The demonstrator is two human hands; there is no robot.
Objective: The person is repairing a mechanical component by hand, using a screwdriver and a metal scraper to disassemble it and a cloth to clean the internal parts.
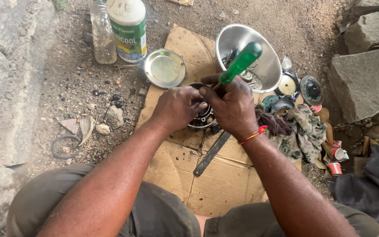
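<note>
My right hand (pixel 233 107) grips a screwdriver with a green handle (pixel 241 62), its tip pointing down into a round dark metal part (pixel 202 117) that rests on flattened cardboard (pixel 218 180). My left hand (pixel 176 107) clasps the left side of that round part, fingers curled over its rim. The hands touch each other above it, hiding most of the part. A red thread bracelet (pixel 254 134) circles my right wrist.
A steel bowl (pixel 264 48) with tools lies behind the hands, a shallow steel dish (pixel 165 68) to its left, and two plastic bottles (pixel 119 30) farther back. A flat metal bar (pixel 211 153), rags (pixel 301 131), round covers and stones sit nearby. A rubber ring (pixel 66 146) lies left.
</note>
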